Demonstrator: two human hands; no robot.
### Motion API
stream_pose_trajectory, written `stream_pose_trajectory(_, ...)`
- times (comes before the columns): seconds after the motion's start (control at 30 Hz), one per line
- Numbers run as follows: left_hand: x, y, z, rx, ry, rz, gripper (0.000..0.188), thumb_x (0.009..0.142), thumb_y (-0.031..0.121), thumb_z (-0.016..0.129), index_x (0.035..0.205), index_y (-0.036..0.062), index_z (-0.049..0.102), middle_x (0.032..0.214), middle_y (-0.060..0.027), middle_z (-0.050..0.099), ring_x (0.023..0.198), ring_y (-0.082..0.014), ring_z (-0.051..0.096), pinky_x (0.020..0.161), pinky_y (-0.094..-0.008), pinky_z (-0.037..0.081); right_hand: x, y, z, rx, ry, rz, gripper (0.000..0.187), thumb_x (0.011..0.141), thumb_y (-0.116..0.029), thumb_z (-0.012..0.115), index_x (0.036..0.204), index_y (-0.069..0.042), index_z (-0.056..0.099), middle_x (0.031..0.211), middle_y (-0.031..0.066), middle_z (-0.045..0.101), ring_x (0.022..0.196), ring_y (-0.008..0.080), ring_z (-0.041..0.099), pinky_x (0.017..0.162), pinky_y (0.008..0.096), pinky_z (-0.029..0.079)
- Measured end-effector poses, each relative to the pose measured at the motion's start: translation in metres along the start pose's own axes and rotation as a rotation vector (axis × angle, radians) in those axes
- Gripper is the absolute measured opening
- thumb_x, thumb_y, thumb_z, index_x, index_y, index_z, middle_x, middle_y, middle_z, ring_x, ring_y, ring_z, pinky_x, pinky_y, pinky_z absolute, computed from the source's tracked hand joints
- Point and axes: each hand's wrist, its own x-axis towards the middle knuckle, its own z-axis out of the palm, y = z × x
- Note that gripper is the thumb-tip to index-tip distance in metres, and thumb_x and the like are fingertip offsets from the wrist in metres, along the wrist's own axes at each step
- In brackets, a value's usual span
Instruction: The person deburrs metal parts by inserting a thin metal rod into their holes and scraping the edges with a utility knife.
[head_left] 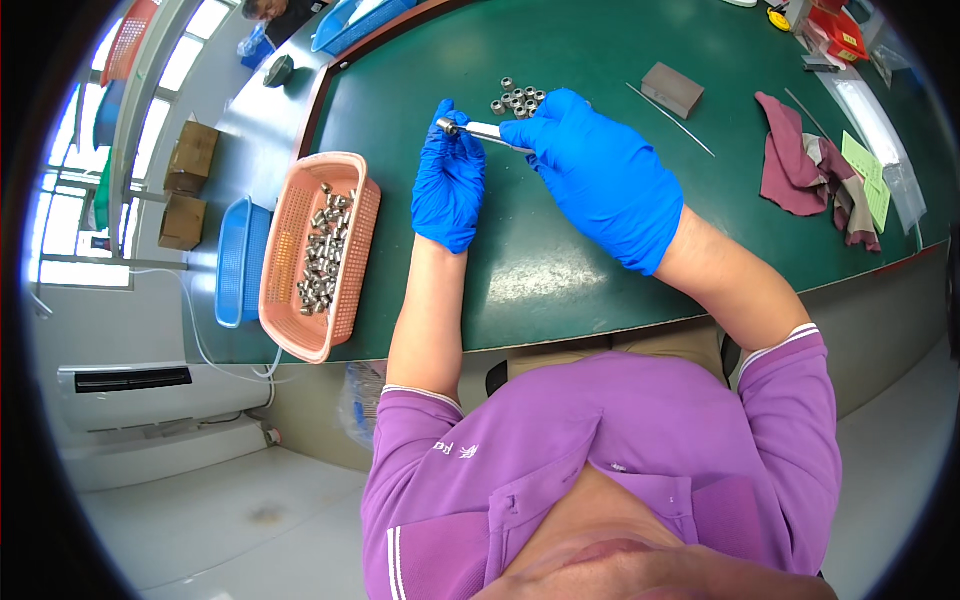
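Observation:
Both hands wear blue gloves and are raised over the green tabletop. My left hand (448, 185) pinches a small metal ring-shaped fitting (447, 126) between its fingertips. In my right hand (605, 175) is a slim, silver pen-like tool (487, 131), its tip at the fitting; the exact kind of tool I cannot make out. Just beyond the tool, a cluster of similar metal fittings (507, 84) stands on the table, partly hidden by my right hand.
Left of my left arm, a pink plastic basket (365, 240) holds many metal fittings, next to a blue basket (232, 262). To the right lie a grey-brown block (672, 90), a thin rod (670, 119) and a maroon cloth (790, 165). Another person (285, 20) is at the far left.

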Motion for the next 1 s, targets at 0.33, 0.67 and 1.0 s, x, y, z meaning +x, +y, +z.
stream_pose_trajectory(0.33,0.002,0.001,-0.008,-0.005,-0.014,-0.011,0.032,0.093,0.008,0.051,0.122,-0.003,0.047,0.106,-0.011,0.06,0.097,-0.0198,0.059,0.087,-0.0287,0.052,0.003,0.006,-0.004,0.357,-0.144,0.27,0.022,0.082,-0.015,0.062,0.103,-0.008,0.062,0.089,0.0124,0.061,0.081,0.0281,0.06,0.074,0.0345,0.048)
stream_pose_trajectory(0.67,0.0,0.003,-0.001,-0.037,0.07,0.002,0.029,0.092,0.017,0.054,0.116,0.0008,0.053,0.111,-0.0094,0.06,0.105,-0.0227,0.058,0.095,-0.04,0.048,-0.011,0.006,-0.004,0.142,0.116,0.13,0.029,0.081,-0.013,0.059,0.11,-0.011,0.058,0.099,0.011,0.057,0.087,0.0296,0.059,0.074,0.0365,0.05)
stream_pose_trajectory(1.0,-0.001,0.004,0.001,0.086,0.063,0.04,0.026,0.09,0.023,0.057,0.109,0.0069,0.058,0.115,-0.0049,0.06,0.121,-0.026,0.046,0.104,-0.0495,0.034,-0.012,0.012,0.003,-0.011,0.233,0.052,0.039,0.082,-0.007,0.059,0.119,-0.017,0.057,0.094,0.0087,0.056,0.076,0.0266,0.059,0.064,0.0335,0.049)
